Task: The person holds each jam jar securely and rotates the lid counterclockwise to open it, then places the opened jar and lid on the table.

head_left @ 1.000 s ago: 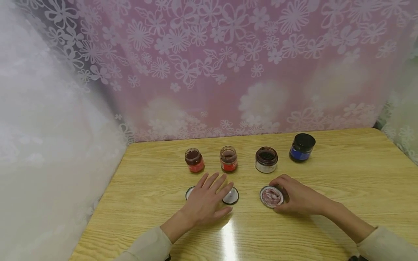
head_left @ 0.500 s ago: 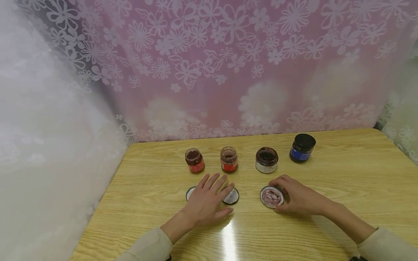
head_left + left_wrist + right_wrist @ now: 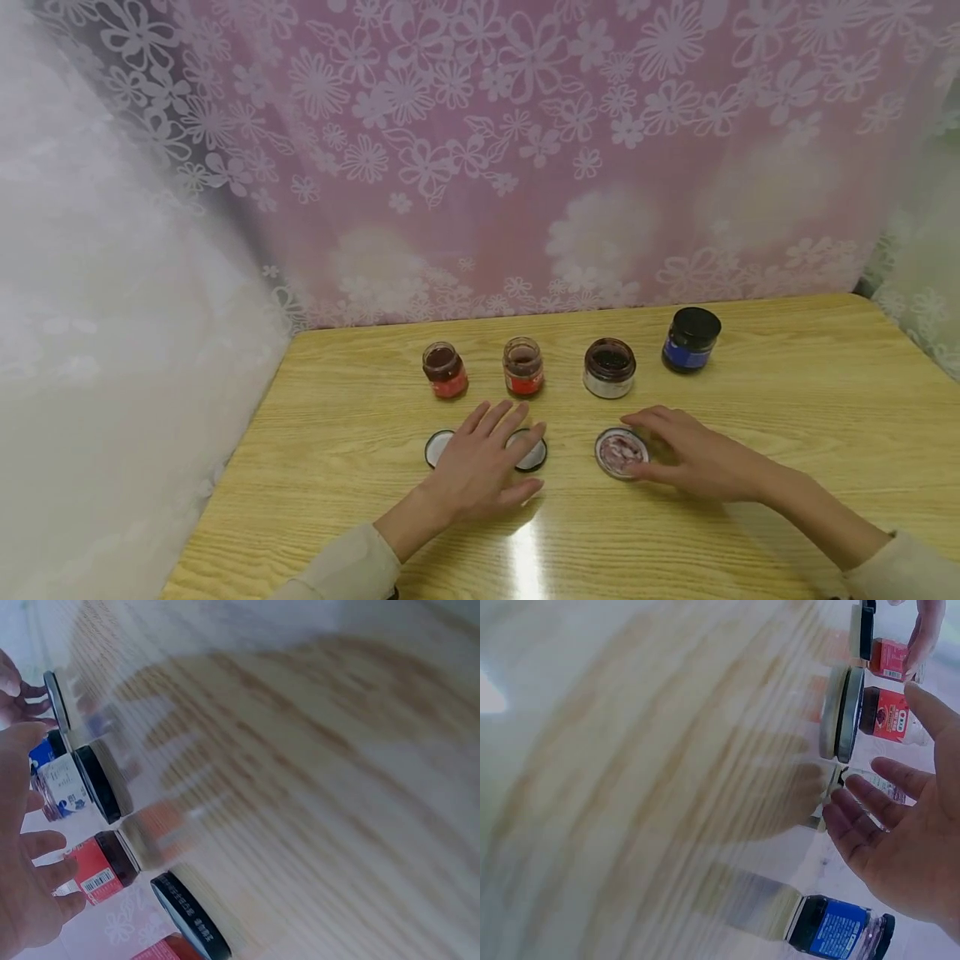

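Note:
My left hand (image 3: 480,471) hovers with spread fingers over two upturned jar lids; it covers part of the left lid (image 3: 437,448) and overlaps the middle lid (image 3: 534,457). A third upturned lid (image 3: 621,452), its inside smeared with reddish jam, lies flat to the right. My right hand (image 3: 693,454) is beside it, thumb and index finger parted around its right side. In the right wrist view the fingers (image 3: 855,814) are loosely extended, with nothing between them and the lid (image 3: 847,712) apart from them. The left wrist view shows the left fingers (image 3: 46,851) straight and holding nothing.
Behind the lids stand three uncapped jars in a row: a red-label jar (image 3: 447,371), another red-label jar (image 3: 523,368) and a wider white-label jar (image 3: 609,369). A capped blue-label jar (image 3: 690,340) is at their right. A floral curtain (image 3: 480,208) hangs behind the wooden table (image 3: 337,417).
My right hand has let go of the jam-smeared lid, its fingers loosening and shifting slightly right. The left hand has shifted only a little; lids and jars stay in place.

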Demonstrator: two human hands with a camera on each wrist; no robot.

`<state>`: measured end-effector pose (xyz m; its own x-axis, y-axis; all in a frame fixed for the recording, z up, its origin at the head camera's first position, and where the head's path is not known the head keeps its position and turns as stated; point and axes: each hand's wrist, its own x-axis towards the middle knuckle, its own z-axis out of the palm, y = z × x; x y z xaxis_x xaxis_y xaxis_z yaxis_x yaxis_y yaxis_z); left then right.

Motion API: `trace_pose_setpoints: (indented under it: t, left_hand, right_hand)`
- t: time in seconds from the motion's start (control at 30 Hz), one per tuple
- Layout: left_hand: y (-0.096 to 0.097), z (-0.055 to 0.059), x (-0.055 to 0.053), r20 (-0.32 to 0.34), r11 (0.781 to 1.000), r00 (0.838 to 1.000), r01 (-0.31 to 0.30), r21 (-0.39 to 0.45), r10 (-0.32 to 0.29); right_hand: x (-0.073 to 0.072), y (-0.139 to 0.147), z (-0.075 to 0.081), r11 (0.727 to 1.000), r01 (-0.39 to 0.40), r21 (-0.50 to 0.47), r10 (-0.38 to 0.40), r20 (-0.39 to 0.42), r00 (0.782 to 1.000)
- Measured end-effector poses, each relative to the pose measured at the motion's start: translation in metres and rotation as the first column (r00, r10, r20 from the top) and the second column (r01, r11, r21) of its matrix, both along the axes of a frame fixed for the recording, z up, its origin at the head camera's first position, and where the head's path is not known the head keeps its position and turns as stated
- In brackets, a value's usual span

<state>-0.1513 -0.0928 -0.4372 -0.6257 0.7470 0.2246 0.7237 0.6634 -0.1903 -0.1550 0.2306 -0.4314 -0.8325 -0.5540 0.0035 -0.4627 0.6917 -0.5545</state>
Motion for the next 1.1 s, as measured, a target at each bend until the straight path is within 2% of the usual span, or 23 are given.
trace_pose_setpoints:
  t: [0.17,0.37,0.53,0.7,0.83,1.1]
  left_hand:
    - [0.008,0.000,-0.001,0.001,1.000,1.000,0.015,0.009,-0.015]
    - [0.023,0.002,-0.002,0.011,0.999,0.999,0.035,0.002,-0.035]
    - [0.037,0.005,-0.003,0.003,0.998,0.998,0.055,-0.023,-0.055]
    - [0.051,0.009,-0.004,-0.009,0.997,0.998,0.064,-0.032,-0.064]
    - [0.064,0.011,-0.006,0.004,0.996,0.997,0.075,-0.039,-0.075]
    - [0.084,0.013,-0.007,-0.008,0.996,0.997,0.078,-0.051,-0.079]
  right_hand:
    - [0.005,0.009,0.001,0.998,0.046,0.042,-0.043,-0.069,0.997]
    - [0.011,0.026,0.006,0.987,0.096,0.131,-0.072,-0.179,0.981]
    - [0.014,0.042,0.012,0.970,0.156,0.186,-0.115,-0.214,0.970]
    - [0.015,0.057,0.013,0.961,0.196,0.197,-0.146,-0.244,0.959]
    - [0.018,0.070,0.008,0.959,0.208,0.195,-0.144,-0.299,0.944]
    - [0.024,0.088,0.000,0.945,0.202,0.258,-0.065,-0.456,0.888]
